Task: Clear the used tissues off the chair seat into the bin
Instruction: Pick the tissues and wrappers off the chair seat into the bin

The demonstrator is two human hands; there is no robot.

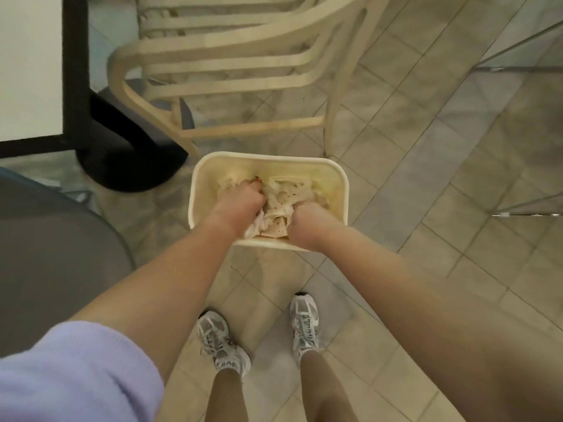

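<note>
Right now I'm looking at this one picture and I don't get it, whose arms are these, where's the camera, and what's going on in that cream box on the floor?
The camera is worn on a person's head and looks down, so you see their own bare arms, legs and the grey-and-white sneakers on the beige tiled floor. There is no machine here. The cream rectangular plastic bin stands on the floor in front of their feet. Both hands are down inside it: the left hand and the right hand are curled into the crumpled white, red-spotted tissues that fill it. Behind the bin stands a cream plastic armchair; its seat is not clearly visible from here.
</note>
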